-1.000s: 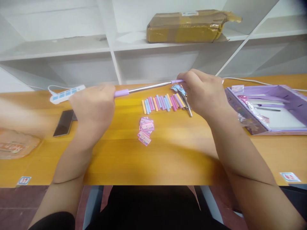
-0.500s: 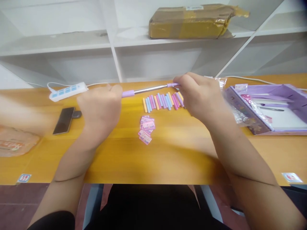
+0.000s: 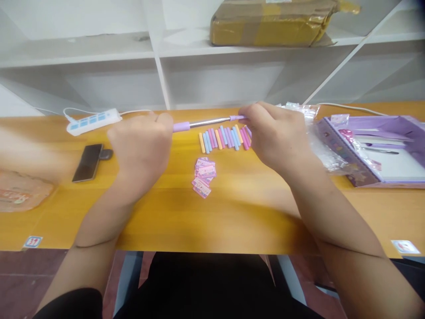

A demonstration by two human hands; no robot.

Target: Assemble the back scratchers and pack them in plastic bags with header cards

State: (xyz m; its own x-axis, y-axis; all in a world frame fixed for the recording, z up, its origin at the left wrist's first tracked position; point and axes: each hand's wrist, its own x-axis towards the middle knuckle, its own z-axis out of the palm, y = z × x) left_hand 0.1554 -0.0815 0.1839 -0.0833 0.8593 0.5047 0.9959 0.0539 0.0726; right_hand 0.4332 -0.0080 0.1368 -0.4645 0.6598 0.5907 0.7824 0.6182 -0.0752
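A thin telescopic rod point(image 3: 209, 121) with a silver metal middle and light purple ends spans the space between my hands, above the far part of the table. My left hand point(image 3: 141, 153) is closed around its thicker purple end. My right hand point(image 3: 274, 135) pinches the narrower purple end; part of that end is hidden by the fingers. Under the rod lies a row of pastel chalk-like sticks point(image 3: 222, 137) in yellow, blue, pink and purple, its right end partly covered by my right hand. Nearer to me is a loose pile of small pink printed cards point(image 3: 204, 173).
At right stands a purple open box point(image 3: 361, 170) holding a pen and papers, with clear plastic wrapping point(image 3: 323, 148) beside it. Leftward are a phone point(image 3: 88, 163), a power strip point(image 3: 94, 122) and an orange packet point(image 3: 25, 191). A taped carton point(image 3: 272, 26) sits on the shelf behind.
My left hand has come slightly closer to my right, and the exposed metal length looks a little shorter. Both hands keep their hold. The view has shifted slightly.
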